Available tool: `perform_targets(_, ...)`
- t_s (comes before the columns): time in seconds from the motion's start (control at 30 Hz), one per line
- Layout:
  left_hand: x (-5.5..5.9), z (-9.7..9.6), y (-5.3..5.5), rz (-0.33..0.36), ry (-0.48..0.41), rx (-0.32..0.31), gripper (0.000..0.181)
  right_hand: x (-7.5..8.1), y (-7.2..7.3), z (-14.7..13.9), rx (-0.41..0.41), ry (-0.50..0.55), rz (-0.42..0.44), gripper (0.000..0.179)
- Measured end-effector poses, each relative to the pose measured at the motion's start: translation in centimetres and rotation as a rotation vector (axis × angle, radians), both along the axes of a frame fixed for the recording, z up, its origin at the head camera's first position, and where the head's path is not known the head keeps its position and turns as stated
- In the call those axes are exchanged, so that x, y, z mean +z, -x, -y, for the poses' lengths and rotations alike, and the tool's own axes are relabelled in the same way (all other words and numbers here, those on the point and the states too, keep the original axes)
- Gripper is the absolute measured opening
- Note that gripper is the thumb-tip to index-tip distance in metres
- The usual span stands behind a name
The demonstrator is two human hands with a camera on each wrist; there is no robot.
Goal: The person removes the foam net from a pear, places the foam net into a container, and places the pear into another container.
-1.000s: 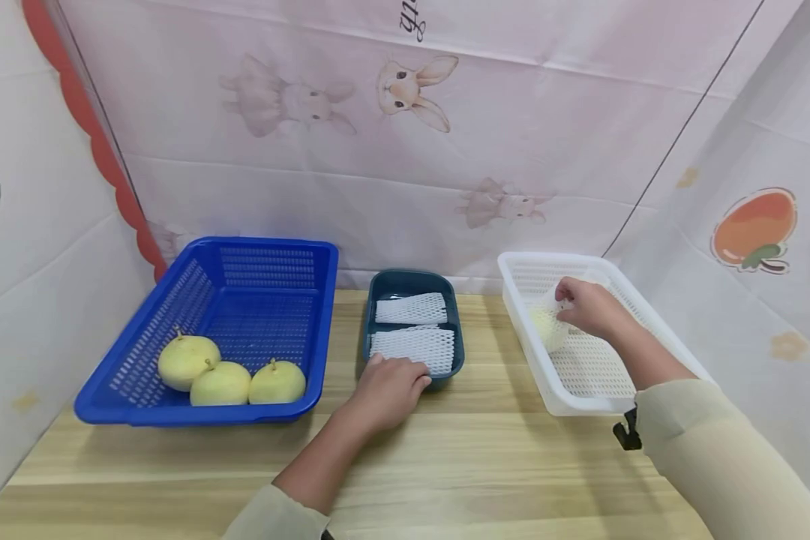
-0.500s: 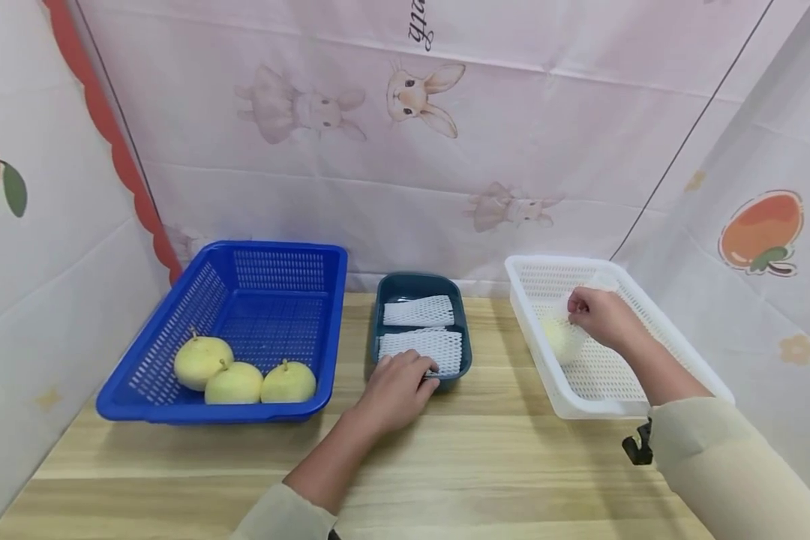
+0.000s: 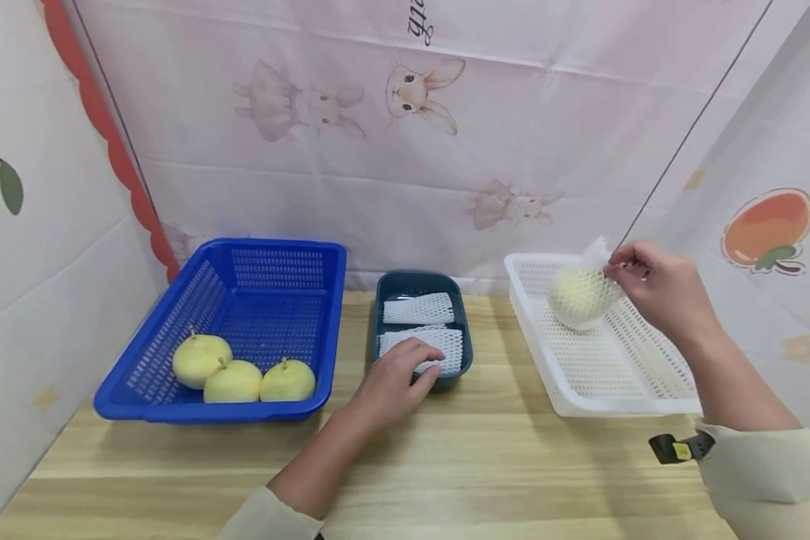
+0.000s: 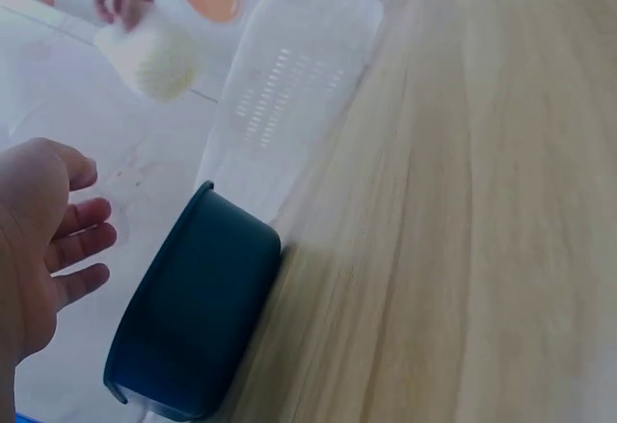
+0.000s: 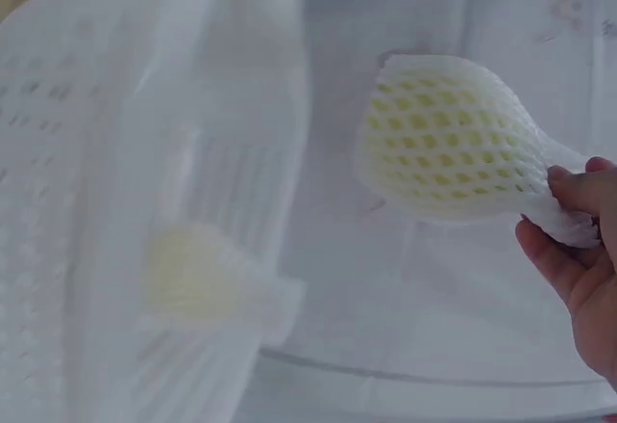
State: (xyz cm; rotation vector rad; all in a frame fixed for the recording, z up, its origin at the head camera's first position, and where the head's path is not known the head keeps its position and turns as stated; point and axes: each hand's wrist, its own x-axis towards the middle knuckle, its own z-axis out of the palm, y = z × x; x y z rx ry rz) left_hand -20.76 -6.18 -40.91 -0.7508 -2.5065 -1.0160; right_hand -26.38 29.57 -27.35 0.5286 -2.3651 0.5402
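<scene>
My right hand (image 3: 664, 289) pinches the gathered end of a white foam net with a pale yellow pear (image 3: 580, 296) inside. The netted pear hangs above the white basket (image 3: 563, 397). In the right wrist view, thumb and fingers grip the net's tail beside the pear (image 5: 443, 139). Another netted pear (image 5: 193, 274) lies in that basket; the head view barely shows it behind the held one. My left hand (image 3: 398, 379) is at the near edge of a dark green two-compartment box (image 3: 469, 352), fingers relaxed over flat foam nets (image 3: 418, 309), holding nothing.
A blue basket (image 3: 340, 300) on the left holds 3 bare pears (image 3: 232, 382) at its near end. All the containers stand on a wooden table (image 3: 445, 465). A printed cloth wall (image 3: 391, 187) rises close behind them, with side walls left and right.
The right hand has moved up and to the right, lifting the netted pear from inside the white basket. The left hand has stayed by the green box, its fingers slightly more spread.
</scene>
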Motion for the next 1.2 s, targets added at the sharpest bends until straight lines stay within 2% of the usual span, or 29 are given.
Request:
perform_targets(0.13, 0.2, 0.6, -1.1, 0.019, -0.036, -0.019, 0.019, 0.2, -2.0, 2.3, 0.171, 0.043, -0.049, 0.021)
perform_targets(0.2, 0.2, 1.0, -1.7, 0.062, -0.050, -0.035, 0.021, -0.3, -2.9, 3.7, 0.269, 0.043, -0.037, 0.026)
perform_targets(0.3, 0.0, 1.9, -2.6, 0.144, -0.060, -0.059, 0.027, -1.8, -4.1, 5.9, 0.401, 0.043, 0.040, 0.030)
perform_targets(0.37, -0.2, 2.4, -3.1, 0.223, -0.066, -0.074, 0.035, -3.2, -4.8, 7.5, 0.470, 0.053, 0.101, 0.030)
perform_targets(0.47, -0.6, 2.9, -3.7, 0.382, -0.092, -0.105, 0.050, -5.6, -5.4, 9.6, 0.544, 0.074, 0.204, 0.027)
perform_targets(0.57, -0.8, 3.0, -3.9, 0.527, -0.140, -0.151, 0.066, -7.6, -5.7, 11.5, 0.570, 0.089, 0.283, 0.025)
perform_targets(0.63, -1.0, 3.0, -3.9, 0.574, -0.176, -0.187, 0.072, -8.6, -6.0, 12.7, 0.581, 0.089, 0.319, 0.023)
perform_targets(0.77, -1.5, 2.9, -3.8, 0.593, -0.196, -0.211, 0.071, -10.0, -6.4, 14.6, 0.604, 0.055, 0.366, 0.020)
perform_targets(0.9, -2.0, 2.8, -3.6, 0.575, -0.167, -0.176, 0.058, -11.0, -6.7, 15.5, 0.612, 0.021, 0.382, 0.023)
perform_targets(1.07, -2.0, 2.8, -3.2, 0.534, -0.170, -0.139, 0.044, -11.2, -6.4, 15.8, 0.613, 0.048, 0.399, 0.029)
perform_targets(1.2, -1.7, 3.0, -3.1, 0.520, -0.160, -0.129, 0.038, -11.4, -6.2, 16.0, 0.605, 0.074, 0.513, 0.030)
